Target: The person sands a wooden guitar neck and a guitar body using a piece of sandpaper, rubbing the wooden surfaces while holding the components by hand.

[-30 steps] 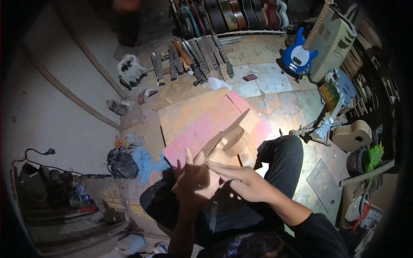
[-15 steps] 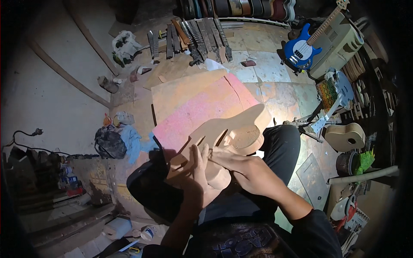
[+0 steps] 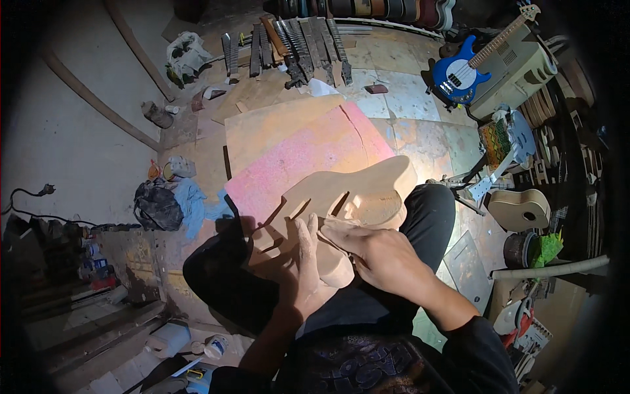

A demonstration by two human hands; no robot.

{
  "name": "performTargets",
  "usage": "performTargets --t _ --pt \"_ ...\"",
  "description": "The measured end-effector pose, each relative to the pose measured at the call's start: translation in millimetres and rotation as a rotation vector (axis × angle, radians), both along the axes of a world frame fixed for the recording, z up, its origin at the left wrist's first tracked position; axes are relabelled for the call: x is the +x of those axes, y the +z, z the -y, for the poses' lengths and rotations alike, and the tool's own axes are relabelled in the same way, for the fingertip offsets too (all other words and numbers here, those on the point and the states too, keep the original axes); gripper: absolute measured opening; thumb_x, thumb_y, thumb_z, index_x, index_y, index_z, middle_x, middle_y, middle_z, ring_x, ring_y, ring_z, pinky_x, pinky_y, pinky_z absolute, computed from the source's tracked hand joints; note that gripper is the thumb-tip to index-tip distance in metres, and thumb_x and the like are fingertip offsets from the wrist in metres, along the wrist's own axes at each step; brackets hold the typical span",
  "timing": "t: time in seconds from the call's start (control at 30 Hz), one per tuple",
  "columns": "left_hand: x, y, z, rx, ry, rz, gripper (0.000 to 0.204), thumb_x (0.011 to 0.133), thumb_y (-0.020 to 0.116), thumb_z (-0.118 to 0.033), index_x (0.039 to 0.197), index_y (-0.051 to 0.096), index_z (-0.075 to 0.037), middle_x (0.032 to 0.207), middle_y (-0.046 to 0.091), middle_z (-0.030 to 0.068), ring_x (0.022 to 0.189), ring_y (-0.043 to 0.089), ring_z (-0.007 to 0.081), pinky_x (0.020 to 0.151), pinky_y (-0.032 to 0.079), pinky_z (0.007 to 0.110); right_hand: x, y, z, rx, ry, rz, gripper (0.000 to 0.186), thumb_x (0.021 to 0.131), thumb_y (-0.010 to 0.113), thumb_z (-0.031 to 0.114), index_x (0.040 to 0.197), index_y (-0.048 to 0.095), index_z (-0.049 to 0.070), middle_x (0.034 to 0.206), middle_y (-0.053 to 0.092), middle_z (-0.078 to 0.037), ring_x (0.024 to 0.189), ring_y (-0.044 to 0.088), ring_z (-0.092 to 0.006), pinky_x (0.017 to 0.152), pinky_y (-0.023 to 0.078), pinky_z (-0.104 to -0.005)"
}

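Note:
An unfinished pale wooden guitar body with routed slots lies across my lap, over my black trousers. My left hand rests flat on its near left part, fingers stretched toward the slots, holding it down. My right hand comes in from the right. Its fingertips press a small tan sanding sheet against the body's near edge. Both hands are dusty and touch each other at the fingers.
A pink and orange board lies on the floor ahead. Several guitar necks are lined up beyond it. A blue electric guitar leans on a beige box at right. A small pale instrument body and a black bag flank me.
The guitar body has come down from a steeper tilt to lie flatter on my lap. My right hand has slid to its near edge. My head has shifted slightly.

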State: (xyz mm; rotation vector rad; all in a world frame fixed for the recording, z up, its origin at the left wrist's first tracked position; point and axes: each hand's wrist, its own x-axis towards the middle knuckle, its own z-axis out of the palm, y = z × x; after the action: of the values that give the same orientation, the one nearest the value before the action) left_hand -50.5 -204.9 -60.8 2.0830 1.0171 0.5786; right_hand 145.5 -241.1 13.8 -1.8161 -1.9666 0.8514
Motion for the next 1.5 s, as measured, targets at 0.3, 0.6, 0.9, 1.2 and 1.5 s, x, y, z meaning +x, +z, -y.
performTargets --t 0.3,0.6,0.9,1.2,1.5 --pt "-4 -8 2 0.087 -0.049 0.061 0.126 0.085 0.087 -0.019 0.168 -0.003 0.009 0.169 0.04 0.0277 0.157 0.039 0.0465 0.124 0.04 0.051 -4 -3 1 -0.001 -0.076 -0.022 0.06 0.087 0.059 -0.003 0.146 0.064 0.006 0.138 0.069 -0.022 0.108 0.073 -0.0419 0.089 0.062 -0.0487" --pt "2 -7 -8 0.007 0.006 0.075 0.139 0.083 0.094 -0.03 0.169 -0.01 0.004 0.173 0.033 0.0266 0.148 0.054 0.0389 0.114 0.052 0.044 2 -11 -2 -0.014 0.023 -0.466 0.075 0.082 0.054 -0.011 0.153 0.06 0.011 0.146 0.065 -0.02 0.123 0.067 -0.0428 0.105 0.058 -0.0481" --pt "-1 2 -18 -0.074 0.041 0.203 0.146 0.078 0.095 -0.029 0.168 -0.016 0.003 0.158 0.058 0.0191 0.139 0.061 0.0417 0.112 0.054 0.045 -2 25 0 0.112 0.124 -0.152 0.078 0.079 0.064 -0.006 0.152 0.063 0.02 0.137 0.074 -0.011 0.094 0.075 -0.0371 0.077 0.063 -0.0443" --pt "-3 -12 -12 -0.518 0.064 0.39 0.146 0.079 0.094 -0.028 0.168 -0.018 0.001 0.143 0.07 0.019 0.129 0.07 0.0345 0.108 0.058 0.044 0 58 -23 -0.194 0.486 0.235 0.08 0.077 0.071 -0.004 0.151 0.067 0.027 0.137 0.075 -0.002 0.101 0.077 -0.0293 0.075 0.062 -0.0383" --pt "-7 -14 -27 -0.411 -0.039 0.422 0.156 0.069 0.101 -0.025 0.167 -0.016 0.005 0.136 0.073 0.0231 0.127 0.072 0.0332 0.108 0.057 0.044 8 58 -23 -0.018 0.484 0.191 0.064 0.086 0.065 0.007 0.147 0.07 0.023 0.078 0.069 -0.014 0.063 0.068 -0.0296 0.057 0.055 -0.0404"
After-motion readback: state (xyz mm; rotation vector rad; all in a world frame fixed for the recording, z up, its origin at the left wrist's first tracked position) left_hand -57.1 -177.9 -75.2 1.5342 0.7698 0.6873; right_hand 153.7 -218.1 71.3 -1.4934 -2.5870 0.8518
